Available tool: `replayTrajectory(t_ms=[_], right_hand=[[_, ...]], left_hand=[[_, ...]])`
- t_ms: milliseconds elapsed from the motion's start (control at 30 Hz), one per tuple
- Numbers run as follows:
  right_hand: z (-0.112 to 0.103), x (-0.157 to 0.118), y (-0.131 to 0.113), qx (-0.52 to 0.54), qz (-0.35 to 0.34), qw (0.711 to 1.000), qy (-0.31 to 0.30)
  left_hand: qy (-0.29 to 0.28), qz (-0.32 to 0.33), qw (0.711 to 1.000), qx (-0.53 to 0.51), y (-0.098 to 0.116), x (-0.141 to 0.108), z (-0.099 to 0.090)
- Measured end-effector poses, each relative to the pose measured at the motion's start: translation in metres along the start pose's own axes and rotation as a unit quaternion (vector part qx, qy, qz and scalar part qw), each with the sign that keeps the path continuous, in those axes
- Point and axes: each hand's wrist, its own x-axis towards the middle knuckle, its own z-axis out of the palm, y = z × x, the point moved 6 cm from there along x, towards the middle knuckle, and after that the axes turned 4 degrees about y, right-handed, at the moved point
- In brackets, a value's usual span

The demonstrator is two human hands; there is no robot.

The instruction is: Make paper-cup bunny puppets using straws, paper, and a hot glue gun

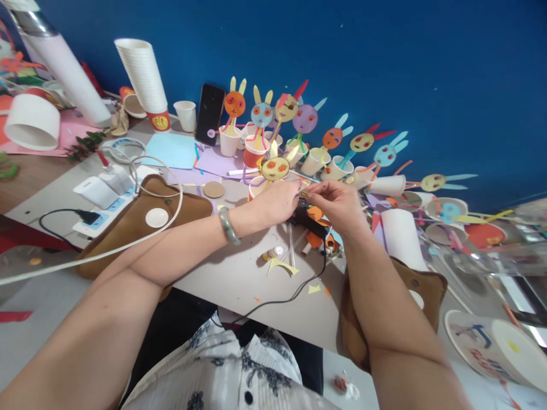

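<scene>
My left hand, with a green bangle on the wrist, is closed, its fingertips mostly hidden behind the hand. Close to it my right hand pinches at a small yellowish piece, too small to name. Under the hands lies a black tool with a cord, perhaps a glue gun, partly covered. Just behind my left hand stands a paper cup figure with a yellow rabbit face. Orange paper scraps lie beside the black tool.
Several rabbit-faced cup figures line the blue wall. A phone leans there, near a tall cup stack. Left is a power strip with a white cable crossing my left arm. Brown cushions flank the work area; a small bottle lies in front.
</scene>
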Motion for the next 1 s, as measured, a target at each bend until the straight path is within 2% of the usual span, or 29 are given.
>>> replayTrajectory(t_ms=[300,567,1000], right_hand=[[0.0008,-0.0013,-0.004,-0.004,0.0,1.0,0.004],[0.0013,-0.0023,-0.0031,0.0,0.002,1.0,0.005],[0.0044,-0.0027,0.0,0.064,0.049,0.997,-0.013]], left_hand=[[0.005,-0.006,1.0,0.007,-0.0017,0.0011,0.0042],[0.034,0.022,0.999,0.012,-0.0055,0.0022,0.0098],[0.011,0.0,1.0,0.006,-0.0006,0.0001,0.0032]])
